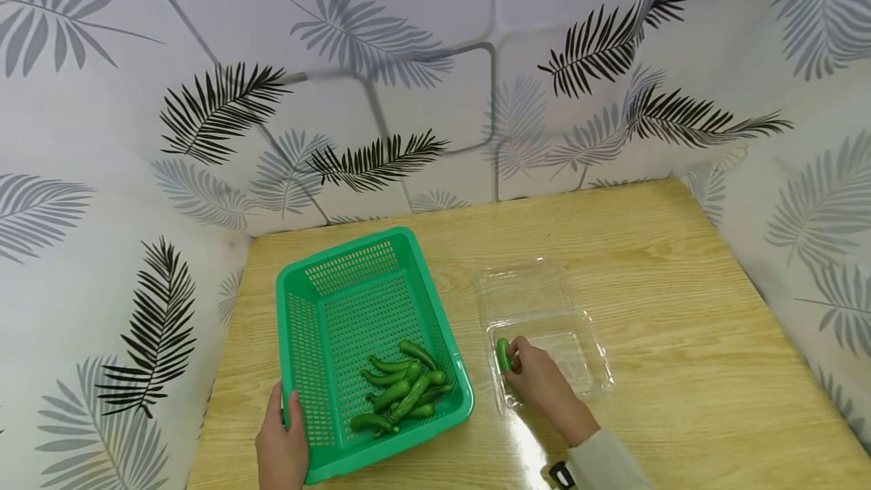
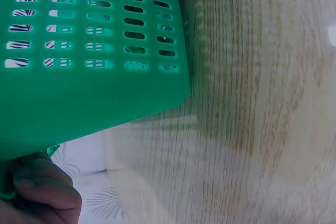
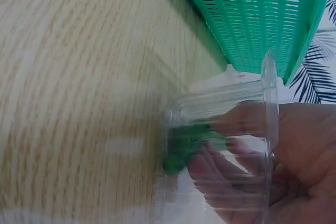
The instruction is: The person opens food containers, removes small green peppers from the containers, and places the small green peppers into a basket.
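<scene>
My left hand [image 1: 282,441] grips the left rim of a green plastic basket [image 1: 429,289], thumb over the edge. Its curled fingers [image 2: 50,187] show under the rim in the left wrist view. Several slender green peppers [image 1: 408,395] lie heaped at the near right corner of the basket. With thumb and fingers, my right hand [image 1: 540,384] pinches one green pepper [image 1: 503,354] at the left side of an open clear plastic clamshell box [image 1: 571,358]. Through the box's clear wall, the right wrist view shows this pepper [image 3: 181,145] low in the box, near its bottom.
The box's lid [image 1: 524,289] lies folded back, away from me. Both containers stand on a wood-grain table [image 1: 680,324]. Leaf-patterned cloth [image 1: 442,112] rises behind the table and along both sides. A dark band [image 1: 561,473] sits at my right sleeve.
</scene>
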A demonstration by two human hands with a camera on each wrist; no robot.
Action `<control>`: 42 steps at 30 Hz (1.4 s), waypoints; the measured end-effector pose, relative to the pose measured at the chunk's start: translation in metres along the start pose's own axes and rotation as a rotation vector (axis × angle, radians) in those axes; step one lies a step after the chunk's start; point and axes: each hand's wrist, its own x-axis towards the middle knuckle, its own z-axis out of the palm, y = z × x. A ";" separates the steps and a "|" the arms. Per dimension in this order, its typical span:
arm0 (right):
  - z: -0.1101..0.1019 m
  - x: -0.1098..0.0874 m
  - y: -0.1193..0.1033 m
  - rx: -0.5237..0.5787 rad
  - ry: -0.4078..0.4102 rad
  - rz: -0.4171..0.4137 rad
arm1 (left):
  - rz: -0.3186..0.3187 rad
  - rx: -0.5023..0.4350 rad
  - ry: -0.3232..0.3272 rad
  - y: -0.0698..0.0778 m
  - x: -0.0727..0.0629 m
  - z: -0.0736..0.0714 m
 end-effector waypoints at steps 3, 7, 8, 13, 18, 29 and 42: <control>-0.002 -0.001 -0.002 0.002 -0.015 0.031 | 0.000 0.003 -0.001 -0.002 0.000 0.001; -0.010 -0.002 -0.008 -0.008 0.002 0.053 | -0.003 0.003 -0.005 -0.003 0.001 0.002; -0.012 -0.002 -0.010 -0.008 0.013 0.051 | -0.004 0.002 -0.007 -0.004 0.001 0.002; -0.023 -0.005 -0.021 0.009 0.107 -0.043 | -0.008 -0.007 -0.017 -0.003 0.002 0.002; -0.034 -0.009 -0.038 0.047 0.157 -0.105 | -0.009 -0.014 -0.018 -0.002 0.002 0.001; -0.037 -0.015 -0.079 0.108 0.140 -0.207 | 0.019 -0.019 -0.002 -0.003 0.001 0.001; -0.002 -0.017 -0.119 0.022 -0.029 -0.417 | 0.014 -0.012 -0.010 -0.001 0.000 0.000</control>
